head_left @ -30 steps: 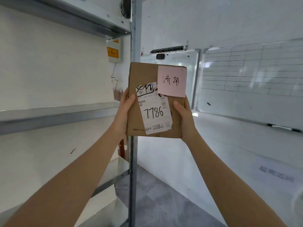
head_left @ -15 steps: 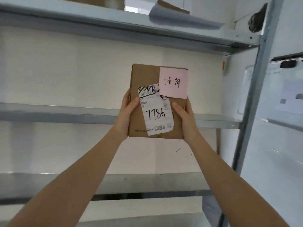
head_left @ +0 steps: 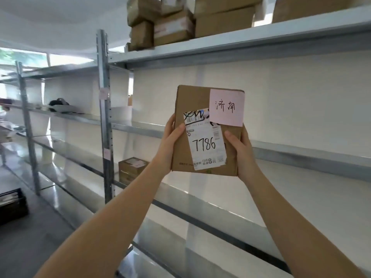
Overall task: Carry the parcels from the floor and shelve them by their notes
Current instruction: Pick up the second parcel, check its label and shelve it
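Shelving (head_left: 261, 151) of grey metal fills the white room, its upright post (head_left: 105, 109) carrying pink slips. Cardboard boxes (head_left: 172, 23) crowd the top shelf; one small box (head_left: 131, 169) sits at a lower shelf's left end, beside the post. Raised before the bare middle shelf, the parcel (head_left: 192, 105) bears a pink note (head_left: 226, 107); left hand (head_left: 170, 143) and right hand (head_left: 241, 149) clamp its side edges, thumbs pressed on the front.

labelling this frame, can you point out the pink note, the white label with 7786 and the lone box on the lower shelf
pink note (head_left: 227, 107), head view, centre of the paper
white label (head_left: 205, 144), head view, on the handwritten 7786
lone box (head_left: 131, 169), head view, middle of its front face
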The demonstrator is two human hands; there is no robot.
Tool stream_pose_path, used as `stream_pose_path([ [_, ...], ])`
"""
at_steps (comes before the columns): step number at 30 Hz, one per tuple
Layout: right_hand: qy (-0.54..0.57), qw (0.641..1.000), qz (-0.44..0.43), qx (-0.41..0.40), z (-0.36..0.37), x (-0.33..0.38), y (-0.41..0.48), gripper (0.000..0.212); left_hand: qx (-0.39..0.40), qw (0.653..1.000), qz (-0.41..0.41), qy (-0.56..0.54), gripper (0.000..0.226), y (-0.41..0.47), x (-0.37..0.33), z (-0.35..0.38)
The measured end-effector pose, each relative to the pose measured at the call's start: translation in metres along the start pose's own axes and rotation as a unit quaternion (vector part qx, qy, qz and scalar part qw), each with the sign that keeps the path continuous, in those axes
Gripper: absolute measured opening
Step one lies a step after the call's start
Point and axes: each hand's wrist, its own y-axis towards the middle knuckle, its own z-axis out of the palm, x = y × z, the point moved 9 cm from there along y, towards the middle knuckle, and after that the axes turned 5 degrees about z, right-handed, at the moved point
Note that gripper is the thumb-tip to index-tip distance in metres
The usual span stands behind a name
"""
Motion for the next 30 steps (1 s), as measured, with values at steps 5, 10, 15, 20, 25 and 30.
stream_pose_path([
  [5, 0.008, 0.999, 0.010, 0.044, 0.084, -0.054, 0.038, 0.066, -0.047, 0.998, 0.003, 0.036, 0.049, 0.011, -0.010, -0.102],
  [10, 0.014, 0.997, 0.026, 0.074, 0.147, -0.104, 0.079, 0.065, -0.086, 0.996, 0.009, 0.035, 0.061, 0.031, -0.008, -0.183],
  [15, 0.022, 0.994, 0.035, 0.098, 0.202, -0.155, 0.133, 0.068, -0.114, 0.992, 0.008, 0.050, 0.066, 0.066, -0.004, -0.258],
  [20, 0.041, 0.990, 0.036, 0.133, 0.254, -0.200, 0.200, 0.071, -0.132, 0.989, 0.017, 0.062, 0.068, 0.117, 0.004, -0.328],
  [25, 0.047, 0.990, 0.033, 0.130, 0.287, -0.233, 0.278, 0.058, -0.136, 0.988, 0.022, 0.070, 0.057, 0.184, 0.013, -0.383],
  [30, 0.036, 0.991, 0.025, 0.126, 0.313, -0.266, 0.336, 0.049, -0.118, 0.990, 0.019, 0.069, 0.048, 0.237, 0.027, -0.429],
])
